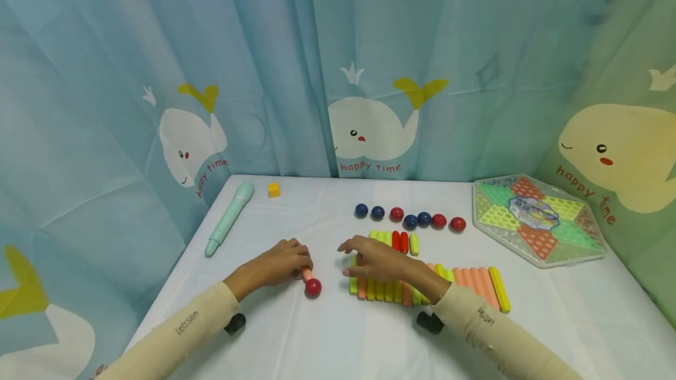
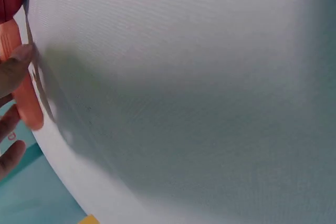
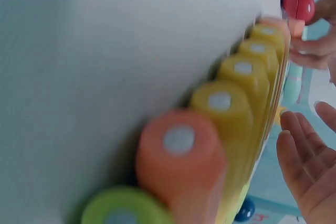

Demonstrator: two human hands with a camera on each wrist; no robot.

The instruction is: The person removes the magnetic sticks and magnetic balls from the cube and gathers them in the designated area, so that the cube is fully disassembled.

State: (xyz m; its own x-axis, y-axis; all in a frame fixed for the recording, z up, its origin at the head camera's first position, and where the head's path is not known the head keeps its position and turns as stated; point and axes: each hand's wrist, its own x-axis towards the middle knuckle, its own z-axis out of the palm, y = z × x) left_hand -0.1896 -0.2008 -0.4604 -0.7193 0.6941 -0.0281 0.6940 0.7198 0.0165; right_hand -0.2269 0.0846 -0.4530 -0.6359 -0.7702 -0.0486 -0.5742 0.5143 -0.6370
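My left hand (image 1: 284, 262) pinches a salmon-orange magnetic stick (image 2: 25, 95) between thumb and fingers. A red ball (image 1: 313, 288) touches the stick's near end. My right hand (image 1: 381, 259) is over the left part of a row of yellow, orange and green sticks (image 1: 389, 291). Its fingers are spread and hold nothing, as the right wrist view shows on the palm. Pale round discs show in the ends of the orange stick (image 3: 181, 156) and its neighbours. Part of the row is hidden under my right hand and forearm.
Beyond the row lie short green and red sticks (image 1: 400, 241), then a line of red and blue balls (image 1: 410, 222). A board-game box (image 1: 536, 219) lies at the right. A mint-green microphone-shaped object (image 1: 230, 217) and a yellow cube (image 1: 274, 190) lie at the back left.
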